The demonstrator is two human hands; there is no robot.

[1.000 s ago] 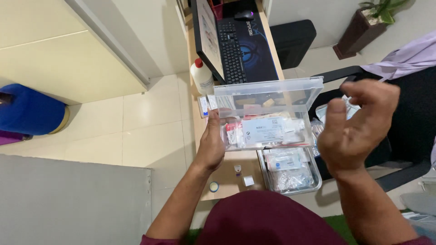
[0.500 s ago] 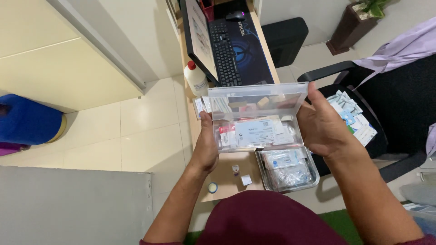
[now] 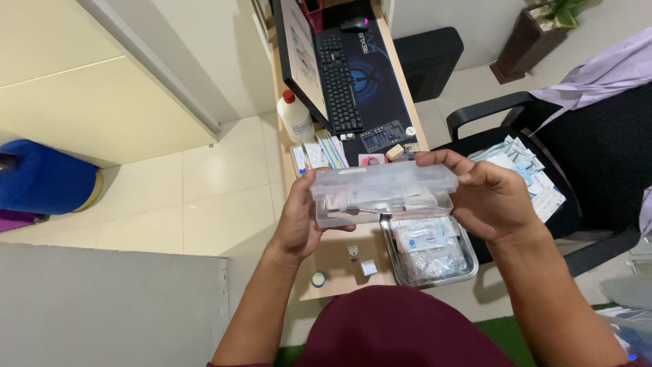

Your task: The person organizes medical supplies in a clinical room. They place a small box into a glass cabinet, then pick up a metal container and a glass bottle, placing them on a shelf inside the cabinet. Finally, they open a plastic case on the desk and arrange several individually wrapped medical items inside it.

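A clear plastic box [image 3: 384,192] with small packets inside is held level above the narrow desk, its lid down. My left hand [image 3: 299,217] grips its left end, thumb on top. At the other end my right hand [image 3: 485,197] clasps the box, fingers curled over the lid's far corner. Directly below the box sits a metal tray [image 3: 464,270] holding sealed clear pouches [image 3: 424,245].
The wooden desk [image 3: 339,261] carries a keyboard [image 3: 337,78], a monitor [image 3: 299,51], a white bottle with a red cap [image 3: 296,117], packets and small items. A black chair [image 3: 598,156] with paper pouches stands right. A blue object [image 3: 44,178] lies on the tiled floor left.
The box's lid, standing open a second ago, is now closed. My right hand came down from mid-air onto the box's right end.
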